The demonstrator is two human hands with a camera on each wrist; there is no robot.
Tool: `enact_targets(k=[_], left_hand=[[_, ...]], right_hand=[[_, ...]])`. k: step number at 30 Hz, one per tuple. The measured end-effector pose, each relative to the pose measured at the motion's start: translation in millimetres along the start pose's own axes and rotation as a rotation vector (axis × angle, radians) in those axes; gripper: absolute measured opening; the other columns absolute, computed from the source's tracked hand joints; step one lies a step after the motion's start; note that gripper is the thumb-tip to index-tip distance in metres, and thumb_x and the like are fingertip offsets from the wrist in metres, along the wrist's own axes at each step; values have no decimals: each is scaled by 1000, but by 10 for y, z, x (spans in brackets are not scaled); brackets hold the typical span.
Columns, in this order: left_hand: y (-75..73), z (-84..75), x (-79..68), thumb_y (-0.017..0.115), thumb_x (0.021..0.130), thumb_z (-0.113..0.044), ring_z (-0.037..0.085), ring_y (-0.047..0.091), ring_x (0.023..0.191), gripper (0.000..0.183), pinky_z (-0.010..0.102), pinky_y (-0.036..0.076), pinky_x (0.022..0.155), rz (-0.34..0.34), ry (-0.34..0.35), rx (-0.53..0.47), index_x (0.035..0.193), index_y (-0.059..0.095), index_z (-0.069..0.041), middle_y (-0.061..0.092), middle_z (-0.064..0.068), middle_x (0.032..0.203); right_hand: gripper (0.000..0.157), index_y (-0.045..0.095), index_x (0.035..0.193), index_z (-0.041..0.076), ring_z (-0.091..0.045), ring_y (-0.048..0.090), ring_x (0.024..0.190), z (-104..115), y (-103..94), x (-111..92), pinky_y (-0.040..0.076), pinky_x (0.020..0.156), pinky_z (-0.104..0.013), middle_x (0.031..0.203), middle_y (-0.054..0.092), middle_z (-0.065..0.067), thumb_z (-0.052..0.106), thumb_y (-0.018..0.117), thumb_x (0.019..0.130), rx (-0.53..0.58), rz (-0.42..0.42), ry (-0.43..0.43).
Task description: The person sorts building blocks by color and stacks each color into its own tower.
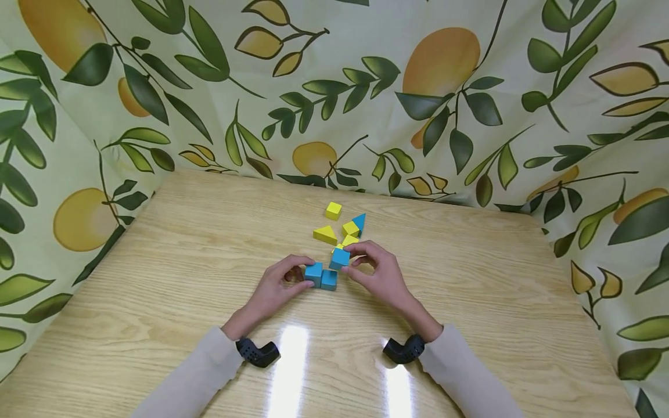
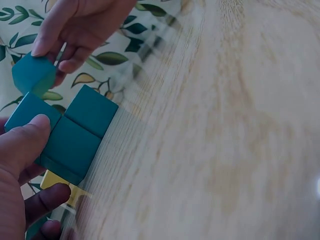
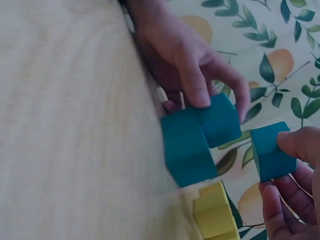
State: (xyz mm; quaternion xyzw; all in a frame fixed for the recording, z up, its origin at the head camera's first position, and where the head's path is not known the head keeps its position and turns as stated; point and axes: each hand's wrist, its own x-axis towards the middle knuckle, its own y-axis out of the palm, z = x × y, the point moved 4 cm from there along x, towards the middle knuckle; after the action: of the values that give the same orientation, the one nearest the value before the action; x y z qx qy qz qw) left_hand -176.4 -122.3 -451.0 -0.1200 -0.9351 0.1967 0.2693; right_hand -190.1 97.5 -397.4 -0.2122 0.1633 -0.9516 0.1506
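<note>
My left hand (image 1: 279, 284) grips a blue block (image 1: 313, 273) between thumb and fingers. In the left wrist view, this gripped block (image 2: 32, 114) appears to sit on top of other blue blocks (image 2: 72, 145). Just right of it in the head view stands another blue block (image 1: 329, 280), low on the table. A separate blue cube (image 1: 340, 259) is pinched by my right hand (image 1: 381, 273), held apart from the others. In the right wrist view, a gap shows between that cube (image 3: 274, 151) and the left hand's block (image 3: 219, 120).
Behind the hands lie a yellow cube (image 1: 333, 211), a yellow triangular block (image 1: 325, 234), another yellow cube (image 1: 351, 229) and a blue triangular block (image 1: 359, 222). More yellow blocks (image 1: 350, 239) are partly hidden by the right hand's cube. A leaf-patterned cloth (image 1: 334, 116) hangs behind the wooden table (image 1: 209, 232).
</note>
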Motion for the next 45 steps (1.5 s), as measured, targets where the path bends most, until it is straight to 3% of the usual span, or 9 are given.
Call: enact_targets(k=[5, 9, 12, 15, 20, 25, 33, 41, 45], left_hand=[[-15, 7, -2, 75, 82, -7, 17, 59, 79, 39, 33, 48, 64, -1, 6, -3, 118, 61, -17, 63, -1, 106], [-20, 4, 6, 75, 81, -4, 21, 59, 77, 40, 39, 49, 62, -8, 2, -2, 117, 61, -13, 64, 4, 104], [-37, -89, 23, 75, 80, 1, 27, 60, 76, 39, 44, 49, 62, -5, -12, -3, 115, 61, -6, 64, 9, 102], [-53, -147, 34, 74, 80, 1, 25, 59, 77, 38, 40, 49, 62, -1, -6, 1, 115, 60, -7, 64, 7, 101], [-36, -43, 39, 75, 81, -3, 22, 59, 77, 40, 36, 48, 63, 6, 9, 2, 117, 60, -12, 63, 4, 103], [-22, 28, 48, 75, 83, -8, 18, 59, 79, 40, 30, 48, 64, 13, 11, 6, 119, 61, -18, 63, -2, 106], [0, 31, 28, 75, 82, -8, 15, 58, 79, 40, 29, 47, 64, 12, 5, -7, 118, 61, -19, 63, -4, 105], [11, 20, 11, 75, 83, -10, 15, 58, 79, 40, 29, 48, 64, 16, -18, -13, 118, 61, -20, 63, -5, 105], [4, 14, -4, 75, 82, -9, 15, 58, 78, 40, 29, 48, 65, 15, -26, -17, 118, 61, -20, 62, -6, 105]], right_hand=[[34, 65, 112, 6, -20, 59, 94, -148, 80, -55, 52, 78, -36, 106, 62, -2, 4, 76, 81, -3, 43, -27], [32, 66, 112, 11, -18, 60, 89, -189, 146, -69, 53, 77, -35, 105, 62, 2, 10, 77, 82, -18, 71, -28], [32, 66, 112, 11, -19, 61, 85, -208, 188, -76, 53, 76, -35, 106, 62, 2, 10, 77, 82, -34, 84, -28], [33, 66, 112, 7, -24, 62, 84, -178, 214, -86, 53, 76, -40, 106, 62, -3, 6, 77, 81, -25, 87, -40], [34, 64, 111, -5, -37, 61, 84, -43, 225, -75, 52, 75, -49, 105, 62, -17, -5, 75, 79, -11, 92, -71], [37, 65, 113, 2, -30, 62, 85, -228, 228, -73, 53, 75, -44, 107, 62, -10, 0, 77, 79, -25, 79, -73], [33, 66, 114, 9, -18, 62, 84, -251, 216, -97, 53, 75, -32, 107, 62, -1, 9, 76, 82, -31, 78, -67], [34, 66, 114, 7, -18, 62, 85, -250, 226, -118, 53, 76, -33, 109, 62, -2, 7, 76, 82, -16, 70, -47], [35, 65, 115, 4, -24, 62, 85, -234, 241, -126, 53, 75, -38, 110, 62, -7, 3, 75, 81, -3, 75, -44]])
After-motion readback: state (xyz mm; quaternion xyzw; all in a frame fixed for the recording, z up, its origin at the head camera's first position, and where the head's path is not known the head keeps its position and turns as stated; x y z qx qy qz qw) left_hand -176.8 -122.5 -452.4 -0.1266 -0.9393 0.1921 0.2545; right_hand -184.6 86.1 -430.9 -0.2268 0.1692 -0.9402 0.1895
